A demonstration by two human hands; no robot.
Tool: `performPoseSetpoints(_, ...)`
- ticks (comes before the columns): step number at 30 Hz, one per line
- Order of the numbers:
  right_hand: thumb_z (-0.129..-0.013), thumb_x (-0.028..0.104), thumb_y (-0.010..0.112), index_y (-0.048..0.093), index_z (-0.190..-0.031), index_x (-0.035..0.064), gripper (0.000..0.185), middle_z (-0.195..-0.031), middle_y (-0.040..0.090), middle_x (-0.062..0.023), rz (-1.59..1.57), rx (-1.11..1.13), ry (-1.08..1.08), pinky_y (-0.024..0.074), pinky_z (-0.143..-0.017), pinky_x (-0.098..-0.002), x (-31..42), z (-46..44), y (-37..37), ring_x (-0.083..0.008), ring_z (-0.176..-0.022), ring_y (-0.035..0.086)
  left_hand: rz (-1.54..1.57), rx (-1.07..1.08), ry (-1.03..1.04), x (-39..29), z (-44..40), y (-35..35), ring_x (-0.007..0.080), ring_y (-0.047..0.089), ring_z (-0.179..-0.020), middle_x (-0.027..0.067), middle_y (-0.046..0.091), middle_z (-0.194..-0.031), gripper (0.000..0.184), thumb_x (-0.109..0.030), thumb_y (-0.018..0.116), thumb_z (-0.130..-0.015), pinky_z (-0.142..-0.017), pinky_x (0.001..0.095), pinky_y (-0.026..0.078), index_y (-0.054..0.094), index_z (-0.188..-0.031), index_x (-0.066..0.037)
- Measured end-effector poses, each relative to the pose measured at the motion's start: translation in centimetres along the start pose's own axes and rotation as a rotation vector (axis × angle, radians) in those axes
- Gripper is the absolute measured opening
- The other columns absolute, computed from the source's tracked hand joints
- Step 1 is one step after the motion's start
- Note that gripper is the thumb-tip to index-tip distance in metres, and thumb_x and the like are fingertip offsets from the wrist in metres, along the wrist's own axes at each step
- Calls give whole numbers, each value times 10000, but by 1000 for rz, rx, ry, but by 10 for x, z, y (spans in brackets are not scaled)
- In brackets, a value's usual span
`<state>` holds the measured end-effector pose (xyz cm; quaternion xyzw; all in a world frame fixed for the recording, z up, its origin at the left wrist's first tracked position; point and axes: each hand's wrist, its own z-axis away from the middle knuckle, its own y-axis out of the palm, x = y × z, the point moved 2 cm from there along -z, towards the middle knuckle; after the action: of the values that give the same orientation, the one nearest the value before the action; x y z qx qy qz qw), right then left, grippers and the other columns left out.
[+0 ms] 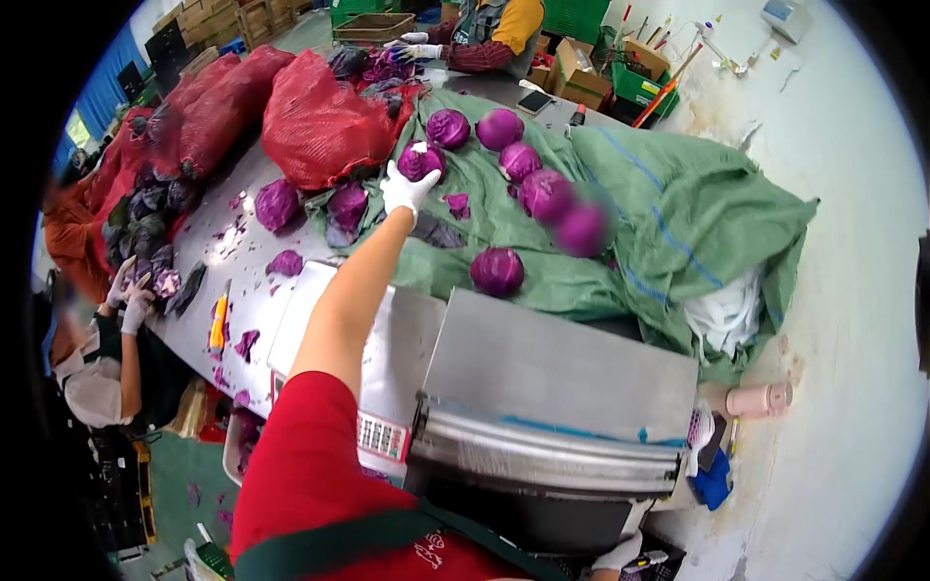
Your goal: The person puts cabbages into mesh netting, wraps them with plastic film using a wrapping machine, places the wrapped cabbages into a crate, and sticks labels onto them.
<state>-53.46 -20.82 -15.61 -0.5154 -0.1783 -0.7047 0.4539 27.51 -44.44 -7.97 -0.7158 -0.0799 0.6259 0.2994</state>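
My left hand [405,191], in a white glove, reaches far across the table. Its thumb and fingers are spread around the near side of a purple cabbage [419,162] with a small white patch on top. Close by on the green woven sack [455,254] lie more purple cabbages, among them one [448,128] behind and one [497,272] nearer me. Low at the bottom right is my right hand [620,553], also gloved, beside a slim object [647,561] over a dark crate. Its fingers are mostly hidden, so its grip is unclear.
A steel wrapping machine [562,378] and a scale keypad [383,436] stand before me. Red mesh sacks [325,121] fill the back left. A yellow cutter [219,321] lies among leaf scraps. Two gloved co-workers are at the left [107,373] and far side [489,39].
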Motion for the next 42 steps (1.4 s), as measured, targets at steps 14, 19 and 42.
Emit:
performPoseSetpoints(14, -930, 250, 420, 619, -1001, 18, 313, -1000, 631, -101, -65, -140, 154, 507, -831, -350, 18, 29, 9, -236, -938, 597, 189, -194, -198, 14, -72, 52, 402, 532, -1117, 242, 412, -1306, 1001, -378, 868, -555, -878, 451, 510, 350, -1396, -223)
performPoseSetpoints(19, -927, 229, 389, 626, -1099, -12, 380, -1057, 649, -84, -198, 45, 98, 517, -839, -333, 24, 33, 20, -226, -963, 623, 680, 163, 47, 0, -1, -45, 239, 508, -1138, 159, 466, -1288, 930, -289, 851, -671, -970, 353, 436, 326, -1387, -10)
performPoseSetpoints(42, -866, 281, 463, 701, -999, 158, 299, -1023, 664, -138, 1225, 445, -1109, 480, -871, -408, 291, -158, 319, -315, -1011, 603, -275, 6, 536, 76, 273, -246, 372, 331, -1317, 215, 330, -1401, 898, -237, 797, -714, -1102, 433, 286, 297, -1443, -84)
